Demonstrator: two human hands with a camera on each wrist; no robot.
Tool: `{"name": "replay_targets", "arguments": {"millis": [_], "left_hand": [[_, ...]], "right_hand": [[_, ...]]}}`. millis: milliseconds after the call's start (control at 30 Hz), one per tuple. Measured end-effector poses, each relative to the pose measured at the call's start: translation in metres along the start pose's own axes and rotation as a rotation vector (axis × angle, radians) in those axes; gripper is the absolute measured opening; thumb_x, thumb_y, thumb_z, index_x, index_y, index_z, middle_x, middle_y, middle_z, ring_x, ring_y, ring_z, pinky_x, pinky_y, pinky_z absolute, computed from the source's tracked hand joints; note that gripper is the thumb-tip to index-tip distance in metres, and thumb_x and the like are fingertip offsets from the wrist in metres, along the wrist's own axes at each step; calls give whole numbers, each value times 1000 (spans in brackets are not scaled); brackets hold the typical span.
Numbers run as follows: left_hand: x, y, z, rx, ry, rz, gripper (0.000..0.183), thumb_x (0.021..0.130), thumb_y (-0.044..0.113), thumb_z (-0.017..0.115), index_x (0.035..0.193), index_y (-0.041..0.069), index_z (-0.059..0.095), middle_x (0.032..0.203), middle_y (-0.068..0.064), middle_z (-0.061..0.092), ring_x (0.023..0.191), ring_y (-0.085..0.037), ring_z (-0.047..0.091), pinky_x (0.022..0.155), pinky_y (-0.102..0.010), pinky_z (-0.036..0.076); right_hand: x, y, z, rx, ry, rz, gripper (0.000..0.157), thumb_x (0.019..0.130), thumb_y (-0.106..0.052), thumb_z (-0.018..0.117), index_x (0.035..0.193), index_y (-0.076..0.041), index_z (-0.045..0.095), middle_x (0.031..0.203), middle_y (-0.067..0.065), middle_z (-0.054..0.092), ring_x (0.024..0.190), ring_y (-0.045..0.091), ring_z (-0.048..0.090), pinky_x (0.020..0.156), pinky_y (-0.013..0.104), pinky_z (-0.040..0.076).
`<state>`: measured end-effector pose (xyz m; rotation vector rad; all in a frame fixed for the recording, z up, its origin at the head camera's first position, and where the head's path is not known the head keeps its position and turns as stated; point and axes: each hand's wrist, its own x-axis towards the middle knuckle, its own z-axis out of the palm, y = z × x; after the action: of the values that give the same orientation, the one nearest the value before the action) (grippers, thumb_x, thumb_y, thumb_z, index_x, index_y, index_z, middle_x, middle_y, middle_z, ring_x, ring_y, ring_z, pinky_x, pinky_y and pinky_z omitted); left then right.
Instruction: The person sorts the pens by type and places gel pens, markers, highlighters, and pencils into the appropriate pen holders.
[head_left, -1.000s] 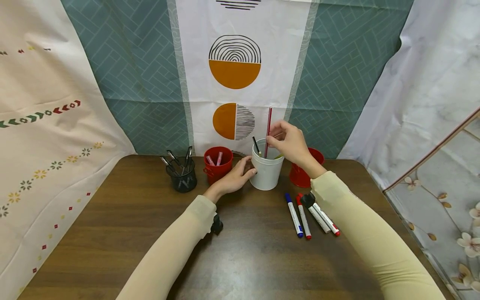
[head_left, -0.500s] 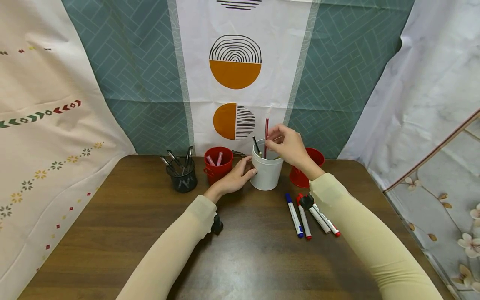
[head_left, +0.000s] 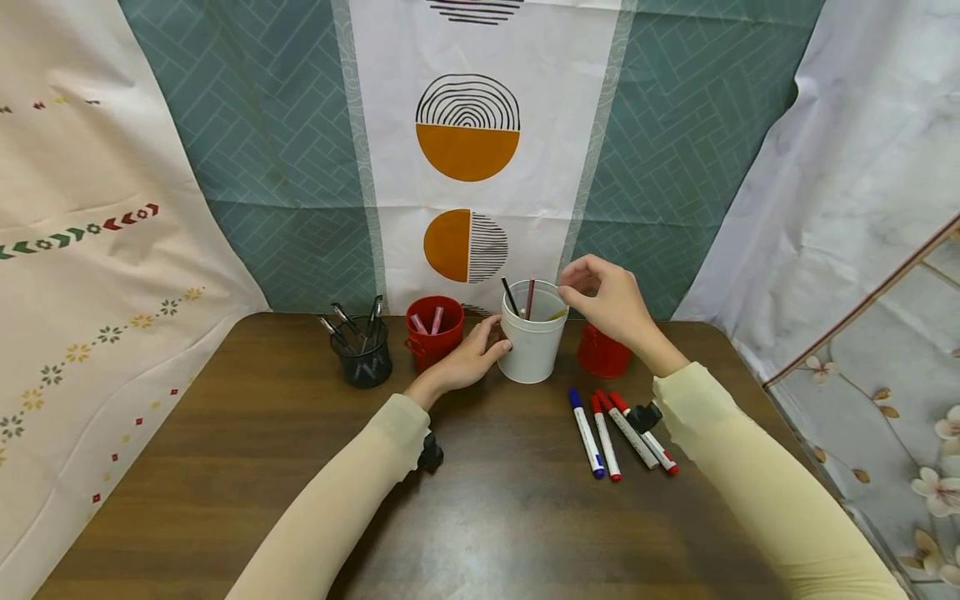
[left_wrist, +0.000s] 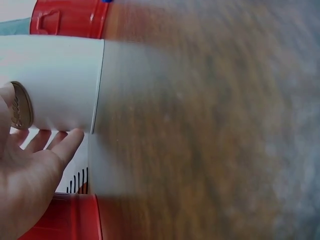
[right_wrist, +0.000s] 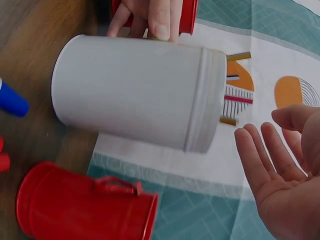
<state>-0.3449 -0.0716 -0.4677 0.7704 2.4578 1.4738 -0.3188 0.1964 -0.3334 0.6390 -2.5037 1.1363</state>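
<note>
A white bucket stands upright at the back of the table. Several thin sticks like pencils lean inside it, among them a black one, a red one and a yellow one. My left hand rests against the bucket's left side; the left wrist view has its thumb by the brown label and the fingertips at the wall. Just right of the rim is my right hand, holding nothing, with fingers loosely bent and apart from the sticks in the right wrist view.
A red bucket with two pink items stands left of the white one. Farther left is a black mesh cup of pens. Another red bucket sits partly behind my right hand. Several markers, one a blue-capped marker, lie in front.
My right hand lowered the red pencil into the white bucket, let it go and moved off to the right. My left hand has stayed at the bucket's side.
</note>
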Motion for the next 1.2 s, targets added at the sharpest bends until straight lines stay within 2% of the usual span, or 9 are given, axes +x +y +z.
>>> {"name": "replay_targets", "arguments": {"millis": [300, 500, 633, 767, 967, 1067, 1200], "left_hand": [[0, -1, -3, 24, -9, 22, 69, 112, 32, 55, 167, 8, 21, 168, -19, 32, 152, -36, 41, 124, -50, 36], [-7, 1, -4, 70, -15, -19, 75, 111, 34, 55, 169, 8, 15, 169, -19, 31, 153, -36, 41, 125, -51, 34], [-13, 2, -3, 92, -14, -33, 76, 110, 33, 57, 169, 7, 17, 167, -19, 36, 151, -34, 44, 125, -50, 36], [-19, 5, -2, 89, -4, -43, 73, 110, 31, 59, 167, 8, 21, 164, -18, 44, 148, -33, 49, 122, -49, 40], [-31, 11, 0, 59, 37, -64, 65, 110, 29, 59, 162, 4, 29, 155, -18, 54, 140, -33, 57, 116, -50, 47], [-36, 12, 3, 64, 53, -55, 58, 110, 28, 60, 157, 3, 36, 149, -16, 60, 135, -31, 61, 114, -49, 49], [-42, 16, 6, 86, 61, -32, 46, 108, 27, 62, 146, 7, 46, 140, -12, 65, 129, -28, 65, 111, -46, 52]], "right_hand": [[-34, 11, -28, -16, 24, 31, 14, 98, -15, 78, 111, -13, 73, 102, 5, 78, 87, 13, 74, 75, 16, 55], [-59, 17, -43, -54, 10, 20, 15, 100, -17, 77, 112, -11, 72, 104, 4, 78, 87, 9, 72, 73, 14, 53], [-74, 21, -52, -77, 7, 24, 15, 99, -16, 77, 113, -12, 73, 105, 4, 78, 88, 5, 73, 75, 11, 52], [-88, 24, -60, -103, 12, 23, 17, 97, -13, 79, 113, -11, 73, 106, 5, 79, 87, -3, 71, 77, 8, 51], [-106, 30, -63, -125, 20, 23, 19, 95, -8, 80, 113, -9, 74, 103, 6, 79, 88, -6, 69, 78, 6, 51], [-115, 34, -65, -137, 23, 31, 19, 95, -7, 80, 113, -10, 74, 104, 6, 79, 89, -7, 68, 79, 8, 53], [-126, 38, -66, -151, 23, 35, 19, 95, -7, 80, 113, -10, 74, 105, 6, 78, 90, -8, 68, 79, 11, 55]]}}
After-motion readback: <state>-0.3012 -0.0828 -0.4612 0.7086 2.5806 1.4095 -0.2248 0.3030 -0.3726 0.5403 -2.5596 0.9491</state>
